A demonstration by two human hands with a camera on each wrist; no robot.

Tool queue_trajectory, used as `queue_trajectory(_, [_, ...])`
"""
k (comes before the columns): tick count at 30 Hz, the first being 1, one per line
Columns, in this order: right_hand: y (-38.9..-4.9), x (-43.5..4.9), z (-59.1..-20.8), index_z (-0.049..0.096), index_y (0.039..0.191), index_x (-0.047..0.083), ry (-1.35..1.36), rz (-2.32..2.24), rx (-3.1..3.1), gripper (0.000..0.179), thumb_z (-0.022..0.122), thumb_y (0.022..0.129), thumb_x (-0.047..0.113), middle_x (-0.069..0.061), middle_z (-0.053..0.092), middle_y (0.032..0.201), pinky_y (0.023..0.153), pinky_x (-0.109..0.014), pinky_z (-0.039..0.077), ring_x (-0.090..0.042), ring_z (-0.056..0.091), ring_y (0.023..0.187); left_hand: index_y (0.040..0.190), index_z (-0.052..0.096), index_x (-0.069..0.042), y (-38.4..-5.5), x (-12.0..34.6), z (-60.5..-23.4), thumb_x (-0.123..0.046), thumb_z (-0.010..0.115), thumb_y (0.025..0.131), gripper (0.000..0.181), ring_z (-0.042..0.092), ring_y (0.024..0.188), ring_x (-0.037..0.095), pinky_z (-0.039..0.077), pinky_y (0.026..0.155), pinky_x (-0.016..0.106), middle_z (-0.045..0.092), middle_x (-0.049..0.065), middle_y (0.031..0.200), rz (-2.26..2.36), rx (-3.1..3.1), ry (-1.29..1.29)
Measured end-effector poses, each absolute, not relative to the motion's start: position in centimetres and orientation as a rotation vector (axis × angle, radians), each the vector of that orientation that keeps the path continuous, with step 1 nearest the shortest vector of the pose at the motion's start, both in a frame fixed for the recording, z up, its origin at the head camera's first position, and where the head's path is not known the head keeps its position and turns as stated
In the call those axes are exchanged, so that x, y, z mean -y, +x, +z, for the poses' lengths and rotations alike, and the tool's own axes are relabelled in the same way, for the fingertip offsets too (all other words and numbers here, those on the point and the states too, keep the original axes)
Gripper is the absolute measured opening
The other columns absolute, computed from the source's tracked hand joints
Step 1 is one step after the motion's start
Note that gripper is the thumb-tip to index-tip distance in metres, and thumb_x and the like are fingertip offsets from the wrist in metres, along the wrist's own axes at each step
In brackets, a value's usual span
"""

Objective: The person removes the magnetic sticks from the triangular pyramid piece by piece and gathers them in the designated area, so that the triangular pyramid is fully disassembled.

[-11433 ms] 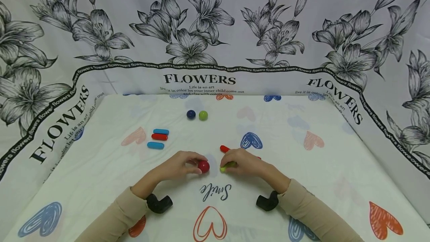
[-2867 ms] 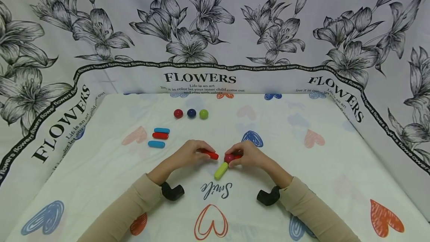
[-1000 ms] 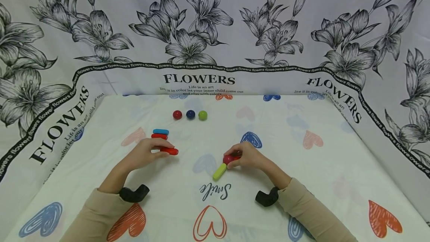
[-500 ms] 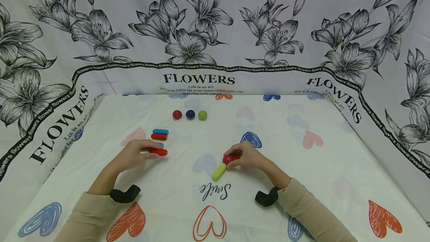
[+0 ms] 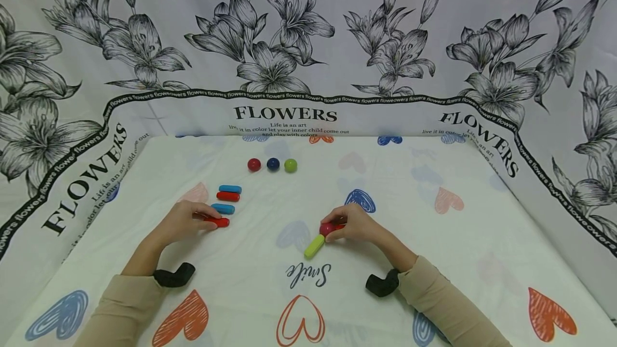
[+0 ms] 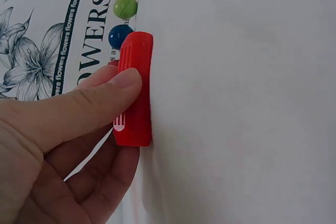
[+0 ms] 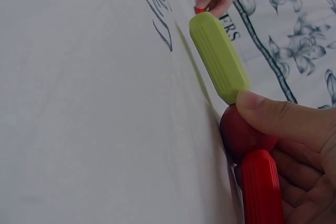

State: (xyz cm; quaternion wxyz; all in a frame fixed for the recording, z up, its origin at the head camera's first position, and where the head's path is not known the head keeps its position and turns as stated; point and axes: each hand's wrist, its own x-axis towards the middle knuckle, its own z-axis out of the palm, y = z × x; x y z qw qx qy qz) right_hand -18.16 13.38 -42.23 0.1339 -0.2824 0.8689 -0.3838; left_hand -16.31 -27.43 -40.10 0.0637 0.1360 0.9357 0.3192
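On the left, my left hand (image 5: 178, 224) pinches a red ribbed plastic building stick (image 6: 139, 90) between thumb and fingers, just in front of a blue stick (image 5: 223, 209). My right hand (image 5: 354, 221) holds a dark red ball (image 7: 240, 132) near the centre of the cloth, its thumb at the joint with a yellow-green stick (image 7: 218, 59). That stick extends from the ball toward the front left in the head view. From the ball's other side runs a second red stick (image 7: 261, 187), mostly hidden by the right hand in the head view.
Behind the left hand lie another blue stick (image 5: 230, 189) and another red stick (image 5: 228, 196), in a row with the near blue one. Farther back sit a red ball (image 5: 254, 164), a dark blue ball (image 5: 273, 164) and a green ball (image 5: 291, 165). Flower-printed fabric (image 5: 284, 42) walls the back.
Over the last second, the left hand has carried its red stick leftward, to the front of the blue stick. Earlier, a red ball joined the back row. The right hand stays nearly still.
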Motion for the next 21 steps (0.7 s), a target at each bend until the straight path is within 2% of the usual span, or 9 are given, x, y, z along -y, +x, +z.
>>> queue_trajectory(3, [-18.2, -13.4, -42.3, 0.073, 0.105, 0.006, -0.811, -1.113, -2.517, 0.033, 0.083, 0.074, 0.016, -0.013, 0.073, 0.106, 0.082, -0.023, 0.058, -0.014, 0.065, 0.092, 0.095, 0.077, -0.009, -16.5, 27.6, -40.3, -0.014, 0.076, 0.081, 0.015, 0.061, 0.083, 0.006, 0.049, 0.068, 0.012, 0.075, 0.012, 0.1, 0.956, -2.837, 0.384])
queue_trajectory(13, [-18.0, -13.4, -42.1, 0.074, 0.104, 0.006, -0.789, -1.117, -2.517, 0.033, 0.082, 0.074, 0.015, -0.013, 0.073, 0.106, 0.083, -0.026, 0.058, -0.016, 0.066, 0.093, 0.097, 0.076, -0.005, -17.4, 27.7, -40.7, -0.011, 0.075, 0.082, 0.016, 0.065, 0.095, 0.029, 0.049, 0.072, 0.013, 0.073, 0.016, 0.102, 0.949, -2.911, 0.364])
queue_trajectory(21, [-17.9, -13.1, -42.1, 0.074, 0.105, 0.008, -0.755, -1.12, -2.516, 0.032, 0.082, 0.074, 0.015, -0.011, 0.074, 0.107, 0.083, -0.024, 0.058, -0.015, 0.065, 0.094, 0.096, 0.077, -0.005, -17.7, 26.9, -40.7, -0.008, 0.076, 0.08, 0.016, 0.059, 0.098, 0.029, 0.048, 0.073, 0.014, 0.068, 0.018, 0.103, 0.991, -2.942, 0.366])
